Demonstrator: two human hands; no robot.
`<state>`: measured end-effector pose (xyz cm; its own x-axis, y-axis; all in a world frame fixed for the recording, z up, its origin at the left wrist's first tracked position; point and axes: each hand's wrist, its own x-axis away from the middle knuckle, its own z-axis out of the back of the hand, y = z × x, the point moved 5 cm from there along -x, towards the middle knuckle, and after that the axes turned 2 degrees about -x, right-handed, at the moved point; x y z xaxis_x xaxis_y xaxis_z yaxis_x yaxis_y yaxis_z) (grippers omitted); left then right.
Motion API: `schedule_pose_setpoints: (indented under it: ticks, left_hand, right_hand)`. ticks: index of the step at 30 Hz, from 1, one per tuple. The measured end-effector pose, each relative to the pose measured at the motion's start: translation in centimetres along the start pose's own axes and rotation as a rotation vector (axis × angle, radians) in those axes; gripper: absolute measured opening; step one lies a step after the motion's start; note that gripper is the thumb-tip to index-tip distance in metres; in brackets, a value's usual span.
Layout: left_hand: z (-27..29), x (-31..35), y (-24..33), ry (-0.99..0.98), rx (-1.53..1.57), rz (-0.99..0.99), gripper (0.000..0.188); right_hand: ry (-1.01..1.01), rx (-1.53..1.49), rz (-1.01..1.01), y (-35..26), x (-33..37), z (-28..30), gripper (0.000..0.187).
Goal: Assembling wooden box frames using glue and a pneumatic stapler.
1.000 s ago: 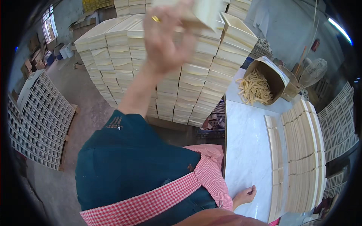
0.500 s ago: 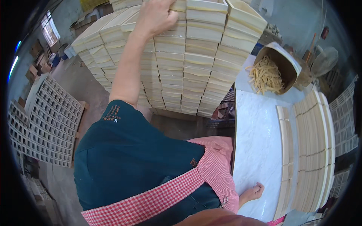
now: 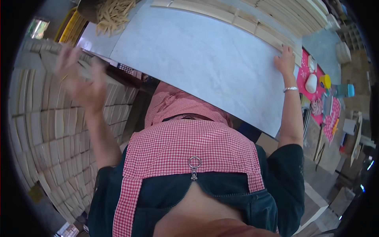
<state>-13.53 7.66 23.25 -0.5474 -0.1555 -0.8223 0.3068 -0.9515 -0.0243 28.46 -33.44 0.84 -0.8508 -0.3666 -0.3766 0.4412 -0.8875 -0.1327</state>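
Note:
My left hand (image 3: 83,81) is raised over the left side, near the stacked pale wooden boxes (image 3: 59,130). Motion blurs it, but its fingers look spread and nothing shows in them. At the far right of the white marble-patterned table (image 3: 189,59), my right hand (image 3: 285,62) has its bent fingers on the end of a pale wooden strip (image 3: 246,24). That strip lies at the front of a row along the table's far edge. Behind it, more long wooden strips (image 3: 290,14) are stacked closely side by side.
Curly pale strips (image 3: 114,15) spill from a container at the far left of the table. A pink cloth (image 3: 306,75) right of the table bears a white bottle (image 3: 311,83), a yellow-lidded jar (image 3: 325,81) and other small items. A yellow crate (image 3: 73,25) stands at the upper left.
My view has swung from the box stack to the table. The left hand has come off the top of the stack. The right hand now touches the strips at the table's right end.

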Motion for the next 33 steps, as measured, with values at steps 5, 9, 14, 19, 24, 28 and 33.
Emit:
schedule_pose_setpoints:
  ticks: [5,9,14,19,24,28,33]
  left_hand:
    - [-12.3,0.9,2.8,-0.244,0.481,0.053,0.051]
    - [-17.1,1.1,2.9,-0.324,0.515,0.015,0.055]
    - [-26.7,-0.6,-0.3,-0.382,0.388,-0.08,0.06]
    - [-33.1,-2.5,-4.4,-0.319,-0.022,-0.332,0.062]
    - [-34.2,-4.3,-5.0,-0.915,-0.199,-0.224,0.042]
    - [-34.8,-2.4,-6.7,-0.945,0.022,-0.219,0.025]
    - [-31.2,0.3,-3.6,-1.057,0.114,-0.196,0.026]
  right_hand:
    - [-0.226,-0.077,-0.061,3.3,-1.7,-2.2,0.052]
    - [-0.395,0.022,0.182,-0.7,-0.7,0.5,0.044]
    - [-0.32,0.004,0.255,0.0,0.1,1.8,0.026]
    - [-0.534,-0.114,0.161,-2.2,-1.3,6.4,0.013]
    - [-0.352,-0.1,0.107,-3.2,0.5,11.3,0.011]
    - [-0.264,-0.05,0.103,-4.3,2.0,12.6,0.014]
    - [-0.333,-0.157,-0.002,-8.3,5.0,10.8,0.034]
